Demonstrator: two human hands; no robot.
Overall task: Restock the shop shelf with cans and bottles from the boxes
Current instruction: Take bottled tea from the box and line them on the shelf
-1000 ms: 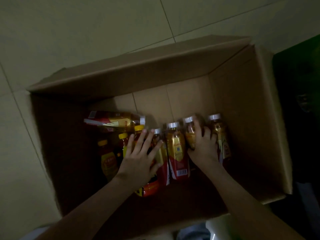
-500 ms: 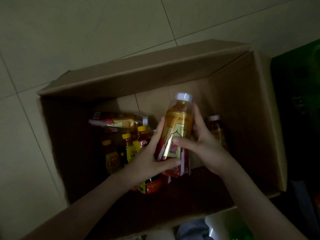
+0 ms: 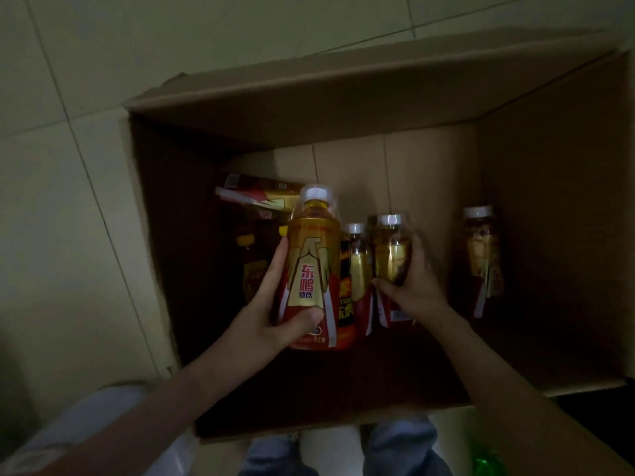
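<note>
Left hand (image 3: 271, 314) grips a labelled bottle (image 3: 311, 266), held clear above the box (image 3: 343, 108) floor. Right hand (image 3: 409, 286) curls round a second bottle (image 3: 391, 249) low inside the box, mid-row, cap toward the box's far wall. Right's nearest, so a lift along that long axis looks likely.

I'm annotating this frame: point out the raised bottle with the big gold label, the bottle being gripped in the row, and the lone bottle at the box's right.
Raised bottle (image 3: 311, 269), head view: gold label front.
Gripped row bottle (image 3: 390, 259), head view: gold label.
Lone bottle (image 3: 481, 249), head view: label middle.
</note>
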